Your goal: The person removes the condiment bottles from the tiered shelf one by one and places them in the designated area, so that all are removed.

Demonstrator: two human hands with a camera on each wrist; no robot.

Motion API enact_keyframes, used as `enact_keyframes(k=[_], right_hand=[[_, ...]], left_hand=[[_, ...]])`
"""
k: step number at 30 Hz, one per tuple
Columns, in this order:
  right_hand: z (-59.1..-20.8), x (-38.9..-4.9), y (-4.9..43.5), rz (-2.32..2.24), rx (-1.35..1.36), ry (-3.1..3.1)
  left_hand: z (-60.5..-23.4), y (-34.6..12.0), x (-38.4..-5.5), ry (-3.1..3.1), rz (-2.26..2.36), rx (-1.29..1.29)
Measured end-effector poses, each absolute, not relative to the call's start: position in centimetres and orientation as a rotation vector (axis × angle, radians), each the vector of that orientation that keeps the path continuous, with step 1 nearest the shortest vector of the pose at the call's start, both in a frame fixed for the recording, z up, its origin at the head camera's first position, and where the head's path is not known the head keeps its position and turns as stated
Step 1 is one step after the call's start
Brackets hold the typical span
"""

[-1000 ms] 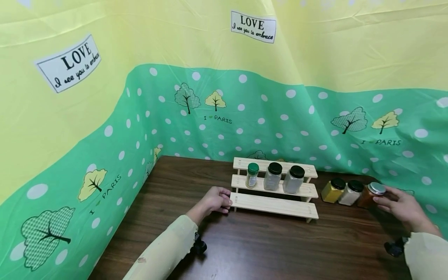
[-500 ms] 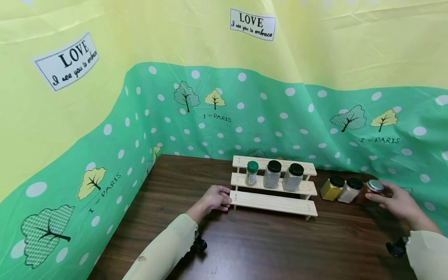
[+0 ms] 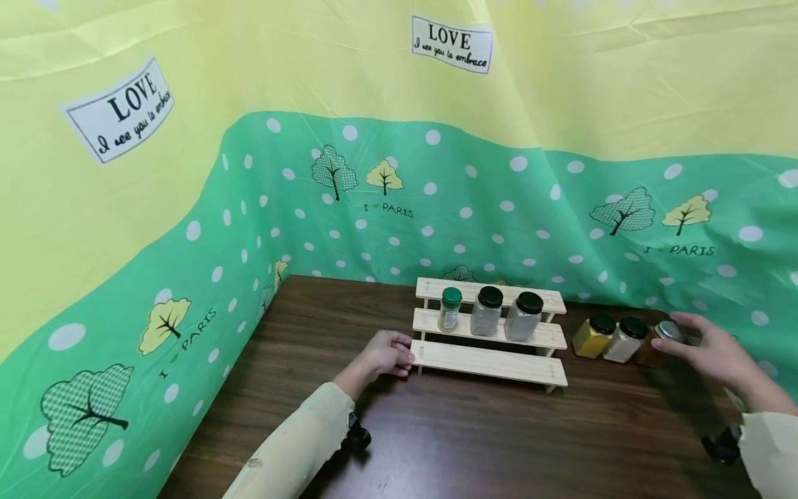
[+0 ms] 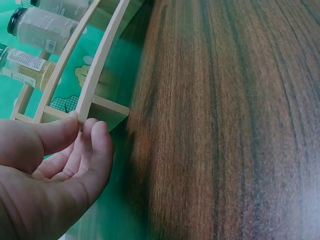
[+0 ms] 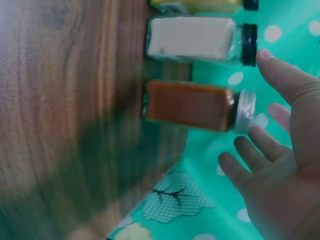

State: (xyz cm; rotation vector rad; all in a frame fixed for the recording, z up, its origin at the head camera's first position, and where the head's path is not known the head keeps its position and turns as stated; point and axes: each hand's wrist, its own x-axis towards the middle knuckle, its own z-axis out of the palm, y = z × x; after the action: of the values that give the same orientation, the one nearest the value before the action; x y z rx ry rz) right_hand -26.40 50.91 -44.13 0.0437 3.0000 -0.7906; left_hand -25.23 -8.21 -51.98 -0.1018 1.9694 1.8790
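Note:
In the head view my left hand [image 3: 384, 353] pinches the left end of the lowest tier of a three-tier wooden rack [image 3: 489, 364]. The left wrist view shows thumb and fingertips on the end of that board [image 4: 97, 67]. My right hand [image 3: 717, 352] is beside a spice jar of red-brown powder [image 5: 190, 106] with a silver lid. In the right wrist view its fingers are spread around the lid's side, with the thumb apart from it. Next to that jar stand a black-lidded jar of whitish powder [image 5: 192, 38] and one of yellow powder [image 3: 593, 336].
On the middle tier stand a small green-lidded bottle [image 3: 449, 312] and two black-lidded jars, one at the centre [image 3: 486, 315] and one to the right [image 3: 524, 319]. Patterned green and yellow cloth [image 3: 399, 187] hangs behind and left of the dark wooden table [image 3: 474, 436].
My right hand has risen slightly, its thumb now crossing in front of the silver lid. The jars stay in place, and my left hand keeps its hold on the rack.

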Motion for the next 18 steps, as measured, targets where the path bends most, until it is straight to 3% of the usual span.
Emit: enact_keyframes(k=[18], right_hand=[[-38.8, -25.4, 43.3, -0.845, -0.302, 2.985]], left_hand=[[-51.8, -8.3, -25.4, 2.010, 1.832, -0.064]])
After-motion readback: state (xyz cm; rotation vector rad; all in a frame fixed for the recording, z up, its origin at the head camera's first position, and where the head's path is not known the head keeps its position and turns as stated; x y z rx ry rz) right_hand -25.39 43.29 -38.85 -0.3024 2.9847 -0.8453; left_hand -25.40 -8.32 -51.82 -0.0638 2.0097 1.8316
